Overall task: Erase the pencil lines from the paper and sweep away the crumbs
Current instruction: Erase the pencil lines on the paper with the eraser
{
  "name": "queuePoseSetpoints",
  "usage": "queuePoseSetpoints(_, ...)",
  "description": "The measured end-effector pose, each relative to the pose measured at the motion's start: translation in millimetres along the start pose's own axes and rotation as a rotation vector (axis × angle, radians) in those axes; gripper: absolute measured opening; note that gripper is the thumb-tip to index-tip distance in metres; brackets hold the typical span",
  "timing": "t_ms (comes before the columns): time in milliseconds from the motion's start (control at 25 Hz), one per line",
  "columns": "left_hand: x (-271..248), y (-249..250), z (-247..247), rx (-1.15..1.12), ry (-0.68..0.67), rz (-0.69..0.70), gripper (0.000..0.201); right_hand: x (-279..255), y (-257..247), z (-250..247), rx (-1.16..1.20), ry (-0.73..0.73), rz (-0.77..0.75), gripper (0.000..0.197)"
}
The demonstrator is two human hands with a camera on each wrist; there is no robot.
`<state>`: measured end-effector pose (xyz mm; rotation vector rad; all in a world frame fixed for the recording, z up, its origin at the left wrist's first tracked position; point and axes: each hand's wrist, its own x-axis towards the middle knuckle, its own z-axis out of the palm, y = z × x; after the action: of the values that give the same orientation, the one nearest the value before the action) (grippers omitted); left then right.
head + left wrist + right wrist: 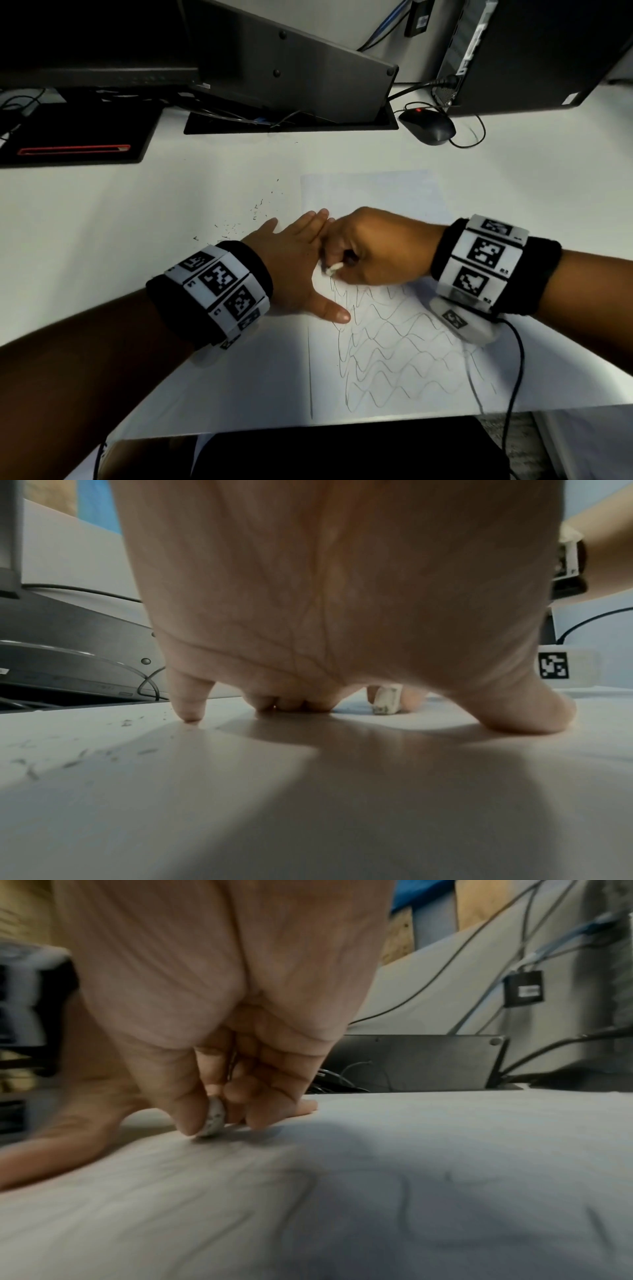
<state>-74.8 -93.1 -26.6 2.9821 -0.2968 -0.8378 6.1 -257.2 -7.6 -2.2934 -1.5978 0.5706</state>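
Observation:
A white sheet of paper [376, 195] lies on the desk, its near half covered with wavy pencil lines [394, 349]. My right hand [363, 250] pinches a small white eraser [333, 270] and presses it to the paper at the top of the lines; the eraser [215, 1121] shows grey smudges in the right wrist view, and the eraser [387, 703] stands on end in the left wrist view. My left hand [294, 260] lies flat on the paper's left edge, fingers straight, thumb [337, 312] spread toward the lines. Dark eraser crumbs [246, 219] are scattered on the desk left of the paper.
A monitor stand [291, 75] and cable tray sit behind the paper. A black mouse [428, 126] lies at the back right beside a computer tower [534, 51]. A black pad with a red strip [73, 149] is at the back left. The desk's front edge [308, 428] runs just below the paper.

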Motion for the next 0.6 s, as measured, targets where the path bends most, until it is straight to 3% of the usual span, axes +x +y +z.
queuePoseSetpoints(120,0,0,1,-0.002,0.011,-0.005,0.136,2,8,-8,-0.040,0.091,0.051,0.011)
queuePoseSetpoints(280,0,-1,2,-0.020,0.003,0.008,0.129,0,-4,0,-0.039,-0.019,-0.040,0.012)
queuePoseSetpoints(440,1,-1,3,-0.016,0.018,0.005,0.136,4,6,-6,-0.127,0.069,0.002,0.011)
queuePoseSetpoints(600,0,-2,3,-0.007,0.005,0.001,0.137,-4,-1,1,-0.079,-0.016,-0.040,0.015)
